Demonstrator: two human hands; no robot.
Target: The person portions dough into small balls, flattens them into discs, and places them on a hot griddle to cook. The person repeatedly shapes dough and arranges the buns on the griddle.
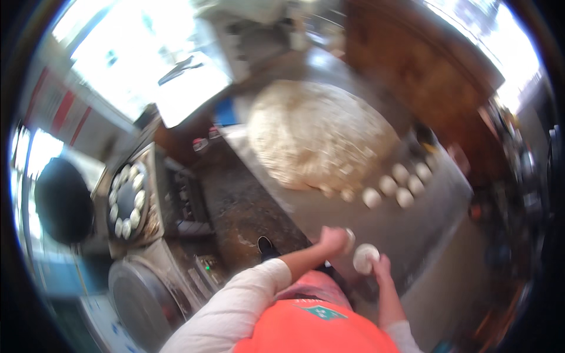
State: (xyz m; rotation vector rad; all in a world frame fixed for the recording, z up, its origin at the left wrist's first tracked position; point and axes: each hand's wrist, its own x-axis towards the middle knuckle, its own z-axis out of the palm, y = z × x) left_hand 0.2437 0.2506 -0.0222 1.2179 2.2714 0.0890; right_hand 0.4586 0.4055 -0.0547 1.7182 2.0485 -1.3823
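Observation:
My left hand (334, 240) is curled around a small piece of pale dough (350, 238), only part of which shows past my fingers. A flattened round of dough (365, 259) is pinched at its right side by my right hand (381, 266). Both hands are over the near edge of a grey worktable (353, 220), close to my orange apron (309, 326). Beyond them, several dough balls (388, 185) sit in loose rows on the table. A large floury mass of dough (322, 132) covers the far part of the tabletop.
At left, a round griddle (125, 199) carries several dough rounds along its rim, with a dark raised lid (64, 200) beside it. A round metal lid (139, 304) lies nearer me. A brown cabinet (423, 66) borders the table's far right side.

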